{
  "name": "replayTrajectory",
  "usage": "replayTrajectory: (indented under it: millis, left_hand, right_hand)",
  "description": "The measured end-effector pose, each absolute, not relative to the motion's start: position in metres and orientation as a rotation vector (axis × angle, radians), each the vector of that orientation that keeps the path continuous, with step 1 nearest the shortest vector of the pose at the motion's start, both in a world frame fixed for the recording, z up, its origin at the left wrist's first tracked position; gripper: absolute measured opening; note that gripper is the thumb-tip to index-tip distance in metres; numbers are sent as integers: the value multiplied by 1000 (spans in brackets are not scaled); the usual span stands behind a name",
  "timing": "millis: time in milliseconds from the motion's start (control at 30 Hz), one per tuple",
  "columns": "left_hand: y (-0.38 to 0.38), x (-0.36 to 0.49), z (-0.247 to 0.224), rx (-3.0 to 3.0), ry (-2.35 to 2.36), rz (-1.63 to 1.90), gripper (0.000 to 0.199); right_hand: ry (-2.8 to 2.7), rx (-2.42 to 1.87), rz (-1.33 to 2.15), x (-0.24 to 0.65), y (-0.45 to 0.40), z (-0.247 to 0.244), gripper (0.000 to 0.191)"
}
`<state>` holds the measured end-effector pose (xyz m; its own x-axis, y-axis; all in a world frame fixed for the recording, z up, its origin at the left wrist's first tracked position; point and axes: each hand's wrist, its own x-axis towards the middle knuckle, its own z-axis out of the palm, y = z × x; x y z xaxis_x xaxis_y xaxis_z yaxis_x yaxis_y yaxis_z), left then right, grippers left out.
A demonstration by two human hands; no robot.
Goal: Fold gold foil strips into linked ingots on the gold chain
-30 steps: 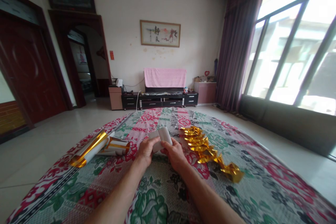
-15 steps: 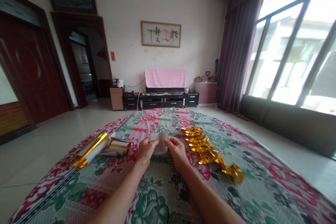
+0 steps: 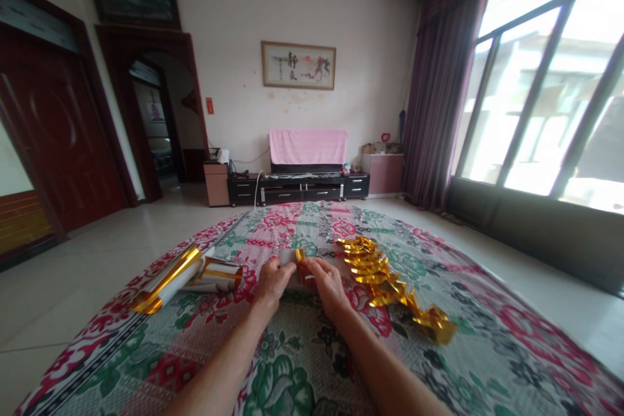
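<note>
One foil piece (image 3: pixel 291 260), pinched from both sides, left of the gold foil chain (image 3: pixel 371 266)

The foil piece is between the fingers of the left hand (image 3: pixel 273 281) and the right hand (image 3: pixel 329 279), to the left of the gold foil chain and well apart from it. Its left part shows pale grey and its right part shows shiny gold with a reddish patch. The visible part spans from one hand to the other, and its narrow gold strip points away from the person. The fingers cover both sides, so the direction of its full long axis cannot be told.

The left hand's fingers are closed on the pale part, thumb on top. The right hand's fingers are bent and pinched shut on the gold part; it is the hand nearest the chain.

Farther left of the chain, beyond the left hand, are a long white-and-gold roll (image 3: pixel 170 278), slanting away to the right, and a shorter roll (image 3: pixel 214 273), lying more crosswise. The chain, both rolls and the space under the hands share one flowered cloth (image 3: pixel 280 380).
</note>
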<state>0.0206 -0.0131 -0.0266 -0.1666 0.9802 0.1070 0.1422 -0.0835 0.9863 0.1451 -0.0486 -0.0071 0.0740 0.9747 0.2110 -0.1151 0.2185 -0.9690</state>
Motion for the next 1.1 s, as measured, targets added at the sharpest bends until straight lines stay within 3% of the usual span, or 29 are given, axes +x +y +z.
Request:
replayTrajectory:
  millis: [133,567,867,1100]
  left_hand:
    - [-15,22,-25,1219,1296,1343,29]
    - [-22,21,-17,1078,988,1250,33]
    - [-29,21,-9,1193,904,1148,46]
    - [-30,21,-8,1289,967,1188,36]
  right_hand:
    - [-1151,-947,1088,143,-46,-12,20]
    - [-1125,-812,1181,146,-35,-23,43]
    - [-1118,-853,1153,146,-36,-21,37]
    - [-1174,-839,1171,146,-40,-17,34]
